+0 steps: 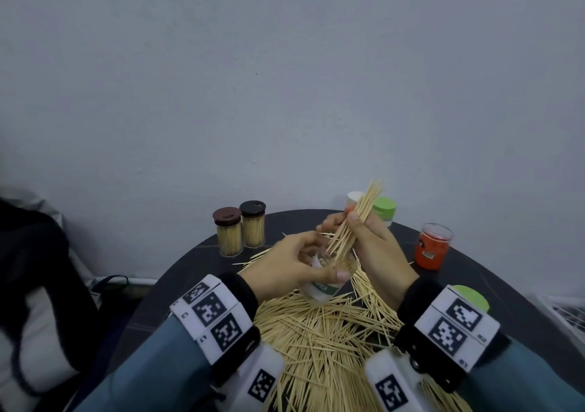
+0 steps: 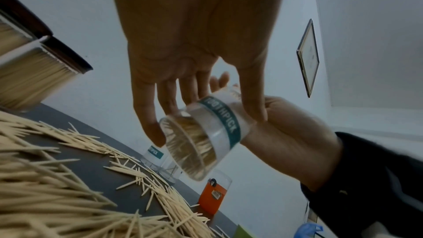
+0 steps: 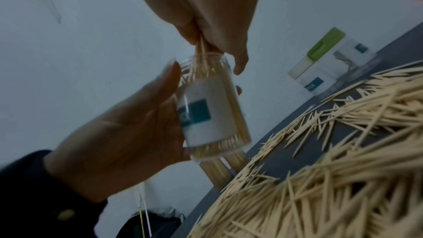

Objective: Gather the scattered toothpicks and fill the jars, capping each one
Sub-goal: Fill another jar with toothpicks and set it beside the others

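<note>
Left hand grips jar; right hand pinches toothpick bundle; capped jars behind.

A dark round counter stands against a pale grey wall, where a framed picture hangs, with a black-and-white bag at the left.

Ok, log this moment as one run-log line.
left hand: holds clear jar tilted | right hand: feeding toothpick bundle into jar | loose toothpicks: many on table | capped jars: two
</note>
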A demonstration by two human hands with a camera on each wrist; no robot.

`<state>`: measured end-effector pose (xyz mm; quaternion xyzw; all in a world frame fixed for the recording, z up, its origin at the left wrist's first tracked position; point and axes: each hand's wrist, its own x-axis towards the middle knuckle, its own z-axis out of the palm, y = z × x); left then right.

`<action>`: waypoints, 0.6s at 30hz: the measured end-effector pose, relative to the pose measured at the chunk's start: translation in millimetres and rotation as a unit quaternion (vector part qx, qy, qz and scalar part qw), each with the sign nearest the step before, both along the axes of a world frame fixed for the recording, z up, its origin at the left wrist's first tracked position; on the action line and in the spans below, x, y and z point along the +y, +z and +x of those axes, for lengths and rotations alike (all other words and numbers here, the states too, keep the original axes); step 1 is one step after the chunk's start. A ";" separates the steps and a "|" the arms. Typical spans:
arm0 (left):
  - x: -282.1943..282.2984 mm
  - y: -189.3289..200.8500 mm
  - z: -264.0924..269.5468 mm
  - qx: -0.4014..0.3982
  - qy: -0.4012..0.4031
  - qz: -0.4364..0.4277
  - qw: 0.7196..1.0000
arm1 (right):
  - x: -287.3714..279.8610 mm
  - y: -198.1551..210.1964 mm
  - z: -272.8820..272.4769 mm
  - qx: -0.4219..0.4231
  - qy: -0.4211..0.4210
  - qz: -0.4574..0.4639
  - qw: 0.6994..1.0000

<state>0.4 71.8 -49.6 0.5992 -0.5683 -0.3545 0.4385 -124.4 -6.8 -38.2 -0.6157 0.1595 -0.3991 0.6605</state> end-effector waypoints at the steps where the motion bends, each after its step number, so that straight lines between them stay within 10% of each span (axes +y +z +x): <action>1: 0.2 1.0 -0.8 0.004 0.008 -0.004 1.000 | 1.3 -1.1 -0.3 0.001 0.001 -0.007 1.000; 18: 2.4 7.2 -4.3 0.017 0.030 -0.004 0.999 | -0.3 -8.5 -2.1 0.056 -0.018 -0.024 0.998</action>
